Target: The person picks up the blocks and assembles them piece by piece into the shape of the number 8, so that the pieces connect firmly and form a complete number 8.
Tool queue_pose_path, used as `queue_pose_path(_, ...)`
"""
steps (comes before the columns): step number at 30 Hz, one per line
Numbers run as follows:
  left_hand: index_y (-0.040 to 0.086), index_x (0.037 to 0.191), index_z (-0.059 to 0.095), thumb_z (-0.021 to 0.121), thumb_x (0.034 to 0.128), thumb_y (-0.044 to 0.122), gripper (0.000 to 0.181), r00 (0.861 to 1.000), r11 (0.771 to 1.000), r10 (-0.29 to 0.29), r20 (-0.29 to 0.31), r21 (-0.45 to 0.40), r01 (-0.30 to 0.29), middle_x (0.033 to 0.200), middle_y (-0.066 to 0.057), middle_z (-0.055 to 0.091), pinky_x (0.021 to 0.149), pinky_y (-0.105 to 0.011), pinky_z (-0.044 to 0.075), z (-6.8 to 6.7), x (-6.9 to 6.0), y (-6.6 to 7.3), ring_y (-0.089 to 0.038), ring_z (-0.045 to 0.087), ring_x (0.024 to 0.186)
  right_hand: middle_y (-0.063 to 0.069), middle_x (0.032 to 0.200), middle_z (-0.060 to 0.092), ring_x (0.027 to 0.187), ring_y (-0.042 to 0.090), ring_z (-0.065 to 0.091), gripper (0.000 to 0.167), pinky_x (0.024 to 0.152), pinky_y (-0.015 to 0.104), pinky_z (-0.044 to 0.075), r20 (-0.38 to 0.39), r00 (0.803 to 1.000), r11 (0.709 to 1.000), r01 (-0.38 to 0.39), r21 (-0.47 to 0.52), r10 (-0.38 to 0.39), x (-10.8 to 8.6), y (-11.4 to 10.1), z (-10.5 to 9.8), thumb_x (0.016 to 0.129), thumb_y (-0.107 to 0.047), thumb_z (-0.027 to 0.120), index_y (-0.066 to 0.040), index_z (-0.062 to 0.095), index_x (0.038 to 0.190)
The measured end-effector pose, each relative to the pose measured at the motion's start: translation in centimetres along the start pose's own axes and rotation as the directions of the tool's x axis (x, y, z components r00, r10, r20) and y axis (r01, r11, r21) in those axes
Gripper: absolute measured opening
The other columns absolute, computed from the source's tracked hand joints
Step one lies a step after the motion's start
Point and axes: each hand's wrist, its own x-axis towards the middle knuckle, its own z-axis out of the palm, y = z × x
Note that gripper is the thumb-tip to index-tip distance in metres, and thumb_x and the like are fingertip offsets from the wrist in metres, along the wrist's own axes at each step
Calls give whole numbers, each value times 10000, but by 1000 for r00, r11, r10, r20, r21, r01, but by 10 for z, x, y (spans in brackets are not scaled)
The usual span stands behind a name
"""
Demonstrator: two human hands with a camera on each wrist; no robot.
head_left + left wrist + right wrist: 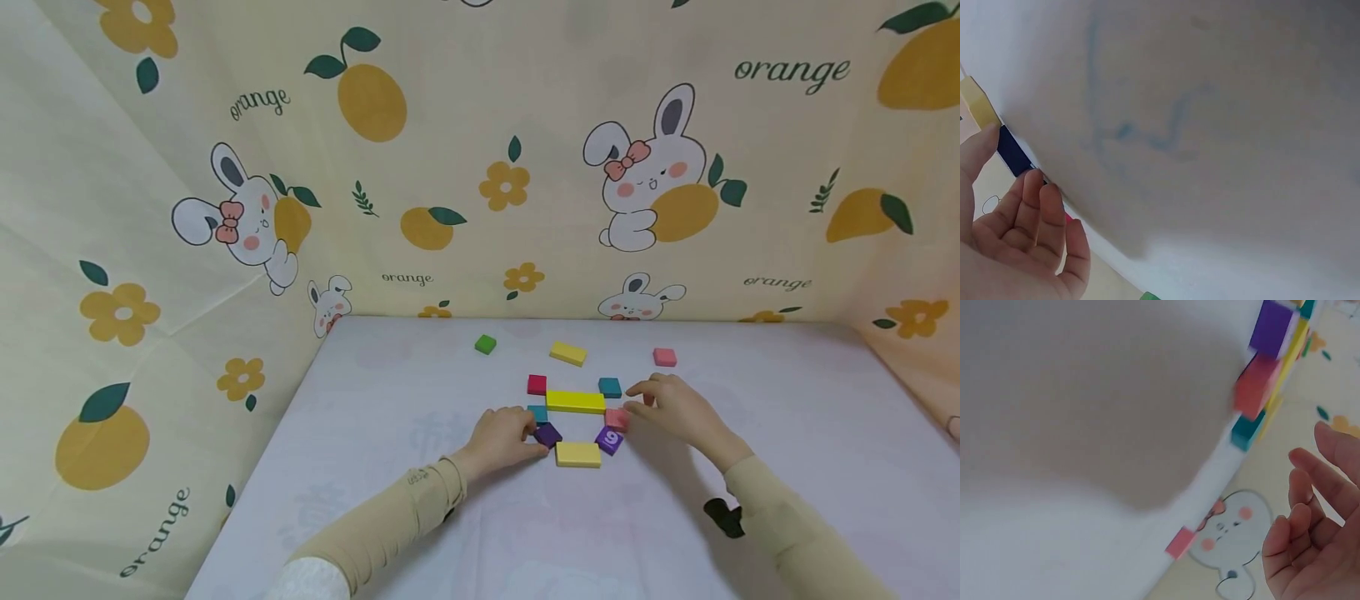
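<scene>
In the head view, my left hand [504,442] pinches a dark purple block [548,435] between thumb and fingertips at the left of a block arrangement. The left wrist view shows this block [1014,150] between the thumb and the fingers. My right hand [678,412] hovers to the right of the arrangement, fingers loosely bent and holding nothing. Closest to it are a pink block [617,419] and a teal block [610,387]. A purple block with a number [609,440] lies tilted below the pink one. A long yellow block [575,402] spans the middle; a pale yellow block [577,455] lies at the front.
A red block [537,384] and another teal block [537,413] sit on the left side of the arrangement. Farther back on the white table [420,375] lie a green block [485,344], a yellow block [568,353] and a pink block [664,357]. A patterned cloth [465,167] hangs behind.
</scene>
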Motion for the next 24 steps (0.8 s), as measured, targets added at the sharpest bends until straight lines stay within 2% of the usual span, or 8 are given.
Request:
queue_pose_path(13, 162, 898, 642, 717, 770, 439, 315, 1000, 1000, 1, -2, -15, -1, 729, 81, 567, 581, -186, 351, 1, 1, -3, -46, 464, 627, 110, 807, 604, 715, 207, 491, 385, 604, 281, 368, -29, 996, 996, -78, 51, 79, 27, 39, -7, 881, -235, 609, 32, 610, 1158)
queue_pose_path(19, 153, 908, 653, 734, 758, 420, 316, 1000, 999, 10, -6, -35, -10, 726, 75, 565, 564, -177, 357, 1, 1, -2, -47, 463, 622, 181, 923, 594, 804, 259, 502, 442, 659, 319, 377, -58, 982, 978, -172, 118, 180, 30, 55, -4, 906, -263, 574, 28, 553, 1237)
queue_pose_path(24, 147, 916, 657, 742, 753, 408, 319, 1000, 999, 3, 1, -38, -3, 723, 68, 563, 560, -173, 362, -2, 1, -1, -54, 463, 618, 248, 1034, 573, 888, 326, 511, 498, 719, 401, 422, -11, 968, 954, -245, 175, 251, 32, 66, -3, 935, -304, 522, 58, 489, 1276)
